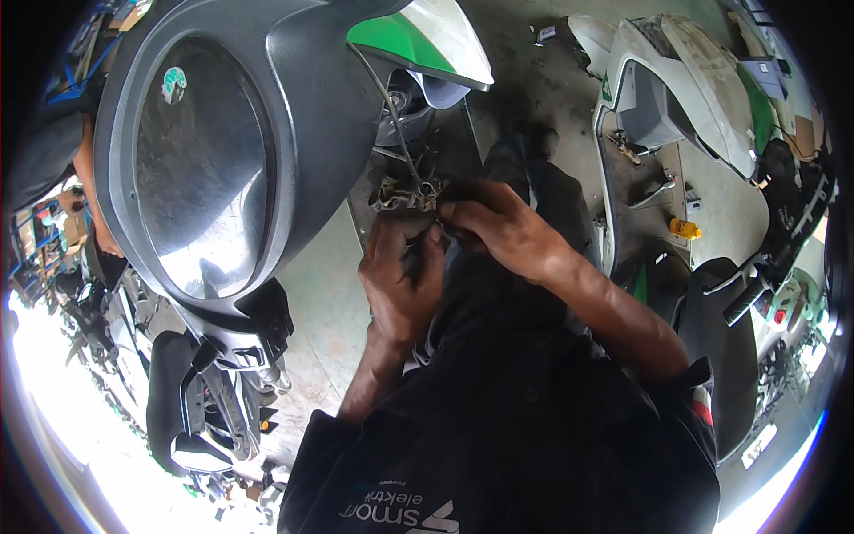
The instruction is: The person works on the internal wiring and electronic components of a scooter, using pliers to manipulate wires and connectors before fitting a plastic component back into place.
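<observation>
My left hand [400, 276] and my right hand [494, 227] meet at a small bundle of wires and connectors [405, 191] under the front of a scooter. My left hand grips a dark part just below the bundle. The fingers of my right hand pinch the bundle from the right. A thin black cable [387, 102] runs up from the bundle toward the scooter's green and white nose panel [427, 36]. What lies between my fingers is partly hidden.
The big dark scooter front cover [222, 151] with its glossy oval panel fills the upper left. A second white scooter [694, 80] stands at the right, with an orange bottle [685, 230] on its footboard. A person's head [84, 169] shows behind the cover at left. Concrete floor [325, 294] below.
</observation>
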Available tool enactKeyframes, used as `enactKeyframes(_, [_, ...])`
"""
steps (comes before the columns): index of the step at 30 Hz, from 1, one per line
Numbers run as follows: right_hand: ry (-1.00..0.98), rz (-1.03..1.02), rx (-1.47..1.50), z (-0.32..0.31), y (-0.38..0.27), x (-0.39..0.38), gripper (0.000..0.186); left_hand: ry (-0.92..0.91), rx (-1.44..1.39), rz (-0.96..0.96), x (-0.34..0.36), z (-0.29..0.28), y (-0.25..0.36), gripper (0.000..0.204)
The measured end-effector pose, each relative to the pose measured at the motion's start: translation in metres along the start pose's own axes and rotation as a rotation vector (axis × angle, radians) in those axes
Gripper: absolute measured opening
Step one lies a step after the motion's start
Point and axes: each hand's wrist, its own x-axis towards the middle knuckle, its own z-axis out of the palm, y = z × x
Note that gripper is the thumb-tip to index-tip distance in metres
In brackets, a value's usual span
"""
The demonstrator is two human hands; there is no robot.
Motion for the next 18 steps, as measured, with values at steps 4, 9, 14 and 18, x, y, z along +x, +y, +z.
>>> enactKeyframes(4, [0.052,0.371,0.308,-0.005,-0.014,0.001,0.021,0.066,-0.044,-0.091,-0.004,0.001,-0.006,0.015])
enactKeyframes(9, [0.216,0.337,0.169,-0.018,-0.005,-0.006,0.021,0.129,-0.048,-0.163,-0.007,0.002,-0.02,0.02])
enactKeyframes(14, [0.258,0.397,0.11,-0.035,0.019,-0.02,0.022,0.163,-0.11,-0.307,-0.011,0.011,-0.034,0.015])
enactKeyframes(18, [0.301,0.436,0.13,-0.036,0.037,-0.035,0.025,0.132,-0.177,-0.265,-0.013,0.024,-0.057,0.01])
